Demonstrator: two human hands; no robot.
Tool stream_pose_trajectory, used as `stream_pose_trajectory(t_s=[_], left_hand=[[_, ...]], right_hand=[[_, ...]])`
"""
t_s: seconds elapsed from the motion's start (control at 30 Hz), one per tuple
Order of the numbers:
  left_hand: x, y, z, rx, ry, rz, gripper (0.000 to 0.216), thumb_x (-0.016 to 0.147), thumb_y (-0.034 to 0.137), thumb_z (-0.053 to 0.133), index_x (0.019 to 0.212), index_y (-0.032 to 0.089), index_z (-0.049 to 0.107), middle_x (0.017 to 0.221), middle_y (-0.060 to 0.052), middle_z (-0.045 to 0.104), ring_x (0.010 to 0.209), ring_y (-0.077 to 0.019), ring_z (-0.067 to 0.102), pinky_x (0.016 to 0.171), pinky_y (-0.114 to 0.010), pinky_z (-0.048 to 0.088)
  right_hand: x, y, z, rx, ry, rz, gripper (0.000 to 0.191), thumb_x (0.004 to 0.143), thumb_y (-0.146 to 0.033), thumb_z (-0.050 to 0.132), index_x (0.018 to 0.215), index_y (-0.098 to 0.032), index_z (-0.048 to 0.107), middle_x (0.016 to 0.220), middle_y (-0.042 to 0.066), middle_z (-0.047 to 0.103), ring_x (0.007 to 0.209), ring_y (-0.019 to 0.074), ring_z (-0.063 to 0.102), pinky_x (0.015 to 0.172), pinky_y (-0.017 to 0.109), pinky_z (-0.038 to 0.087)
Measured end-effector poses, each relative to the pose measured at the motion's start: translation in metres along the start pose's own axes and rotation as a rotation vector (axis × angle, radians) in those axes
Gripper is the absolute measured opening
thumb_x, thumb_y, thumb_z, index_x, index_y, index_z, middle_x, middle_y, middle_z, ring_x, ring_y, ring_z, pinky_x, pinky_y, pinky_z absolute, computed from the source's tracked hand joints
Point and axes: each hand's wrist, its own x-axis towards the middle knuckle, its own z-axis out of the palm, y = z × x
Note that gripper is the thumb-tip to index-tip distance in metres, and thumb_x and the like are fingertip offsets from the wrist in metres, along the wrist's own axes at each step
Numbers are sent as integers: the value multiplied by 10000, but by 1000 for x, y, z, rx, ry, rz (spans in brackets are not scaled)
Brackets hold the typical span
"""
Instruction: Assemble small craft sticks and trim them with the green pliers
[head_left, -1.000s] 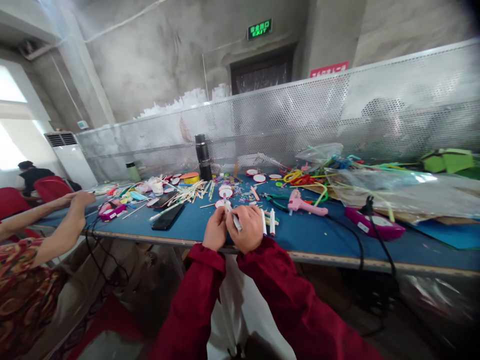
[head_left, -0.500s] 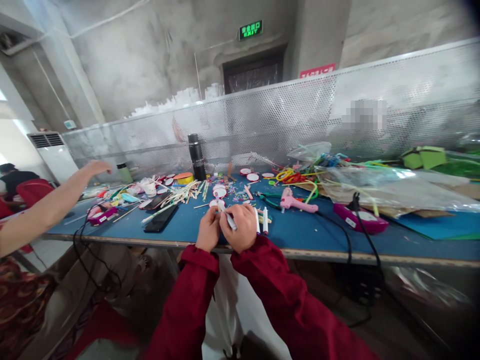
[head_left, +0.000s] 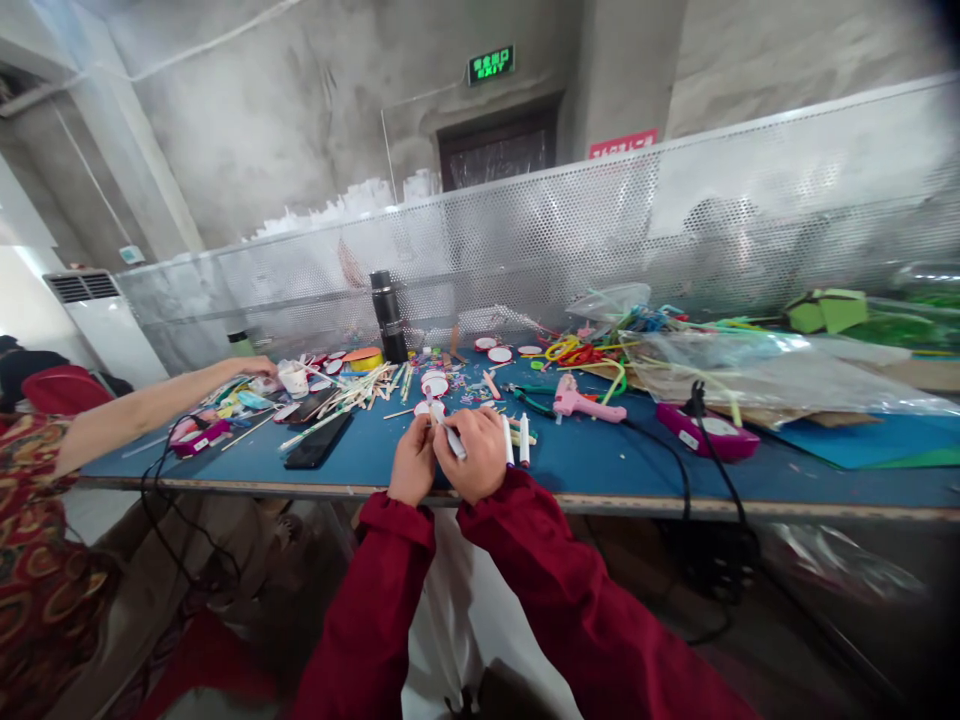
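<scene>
At the left end of the tabletop [head_left: 255,468], a co-worker's hand [head_left: 259,367] has come down among coloured scraps near a white cup [head_left: 292,378]; half a second ago it was raised in the air. To the right of it lie a dark phone [head_left: 319,442] and a loose spread of pale sticks [head_left: 367,386], with a black bottle [head_left: 388,320] upright on the far side. In the middle, at the near edge, the person's left hand [head_left: 412,462] has its fingers bent in by the far end of a white marker [head_left: 454,442]; whether they pinch the marker or some small piece there cannot be made out. Just beside it, the right hand [head_left: 474,455] is closed round the marker, which slants away to the far side, where a white disc [head_left: 429,408] shows partly behind the fingers. Both hands have kept much the same pose over the last second (only the view has drifted a little), so the work in hand seems undisturbed by the neighbour's reach. Farther right, two more markers [head_left: 524,440] lie near the right hand, followed by green-handled pliers [head_left: 534,403] and a pink glue gun [head_left: 589,403].
</scene>
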Motion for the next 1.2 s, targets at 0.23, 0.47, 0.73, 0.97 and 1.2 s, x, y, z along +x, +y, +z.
stream_pose_trajectory(t_s=[0.23,0.47,0.73,0.97,1.2], left_hand=[[-1,2,-1,14,-22,6,271,918,442,662,1013,189,683,924,-22,694,848,-185,615,828,-285,507],[-2,6,1,-36,-17,-12,236,921,413,669,967,181,679,868,-11,672,785,-165,592,770,-265,499],[-2,8,1,-42,-2,-30,183,908,361,671,938,181,675,804,9,639,731,-144,558,732,-246,485],[-2,8,2,25,26,-36,221,895,397,671,943,182,694,773,8,646,717,-151,561,725,-251,484],[-3,15,2,19,25,-58,214,899,395,660,895,182,680,675,32,583,633,-133,502,653,-236,445]], right_hand=[[0,0,0,10,-8,28,112,934,-234,584,834,-245,535,727,4,671,703,196,616,834,385,419],[0,0,0,46,8,37,107,942,-228,575,844,-247,536,742,6,679,705,195,618,829,388,419],[1,2,0,58,26,8,142,951,-222,570,814,-240,537,700,-2,642,683,187,597,795,369,408],[1,2,0,66,29,-3,149,950,-218,573,810,-243,529,700,-3,648,677,187,592,786,366,407],[2,2,0,53,25,-8,151,953,-221,570,810,-247,526,704,-3,650,684,185,600,790,366,415]])
